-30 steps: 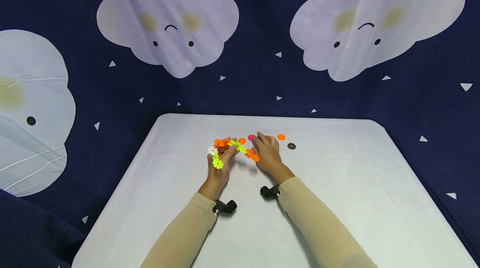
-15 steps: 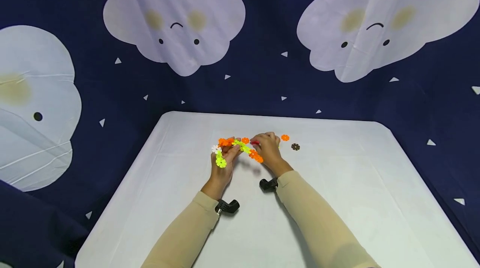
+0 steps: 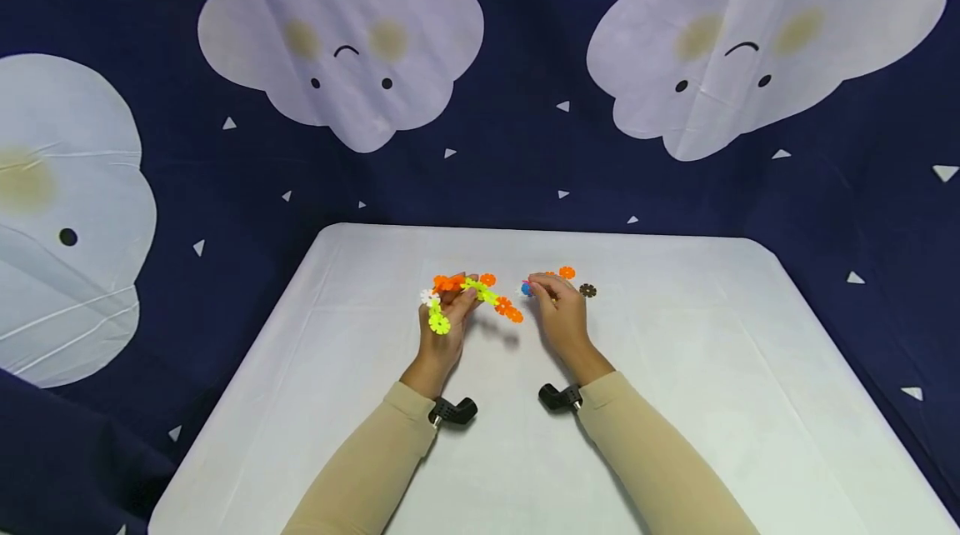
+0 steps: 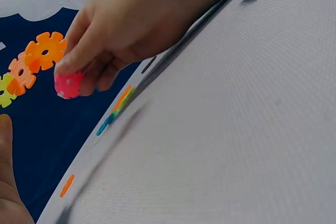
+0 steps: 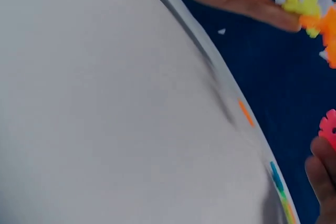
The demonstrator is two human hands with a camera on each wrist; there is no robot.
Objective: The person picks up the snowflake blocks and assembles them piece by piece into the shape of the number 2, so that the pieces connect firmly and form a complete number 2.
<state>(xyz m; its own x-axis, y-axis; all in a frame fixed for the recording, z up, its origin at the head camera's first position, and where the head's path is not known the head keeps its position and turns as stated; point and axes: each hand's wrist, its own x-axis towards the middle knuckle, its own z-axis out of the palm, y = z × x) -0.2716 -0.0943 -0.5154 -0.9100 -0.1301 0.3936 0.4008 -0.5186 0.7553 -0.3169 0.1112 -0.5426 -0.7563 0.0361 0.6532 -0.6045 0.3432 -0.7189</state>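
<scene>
My left hand (image 3: 446, 339) holds up a curved chain of interlocking snowflake discs (image 3: 489, 297) in orange, yellow-green and white, with a shadow on the table below it. The chain's orange end (image 3: 514, 316) points toward my right hand (image 3: 566, 322). Thumb and fingers of my right hand pinch a single pink snowflake disc (image 4: 69, 84); in the right wrist view the same pink disc (image 5: 328, 128) shows its notched rim. A gap separates it from the chain in the head view. Loose discs lie close by: a blue disc (image 3: 527, 289) beside the right fingertips and an orange disc (image 3: 488, 279) behind the chain.
Beyond my right hand, another orange disc (image 3: 567, 272) and a dark brown disc (image 3: 588, 290) lie on the white table (image 3: 675, 335). The table's far edge runs behind them, against a dark blue cloth with clouds (image 3: 341, 60).
My right hand has picked the pink disc up from the table and moved right with it, away from the chain, uncovering the blue disc. My left hand stays nearly still with the chain.
</scene>
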